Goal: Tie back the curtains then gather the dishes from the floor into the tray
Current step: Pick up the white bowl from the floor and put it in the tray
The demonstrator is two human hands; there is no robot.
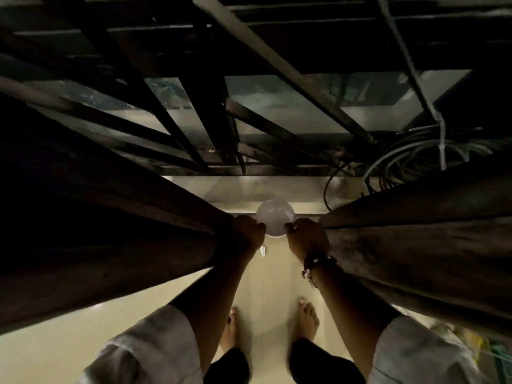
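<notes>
While both curtain panels are held apart, the first part of the task is judged to be under way and no tie-back is seen yet. The left hand (245,235) is curled around the gathered edge of the left curtain (116,245), which is swept toward nine o'clock; the right hand (306,239), with a bracelet (314,266) at the wrist, is closed on the edge of the right curtain (410,245), drawn toward three o'clock. A white bowl (274,217) is seen on the floor (274,278) at twelve o'clock from the hands, close to the window sill, with bare feet (307,320) at six o'clock. A small pale item beside the bowl cannot be identified. Cables (415,159) are bundled at about two o'clock by the barred window (249,112). Fabric could slip from either grip if one hand is freed to tie, since each bunch is thick. The bowl could be knocked or stepped on in the dim light, and the right curtain could be snagged on the cables.
</notes>
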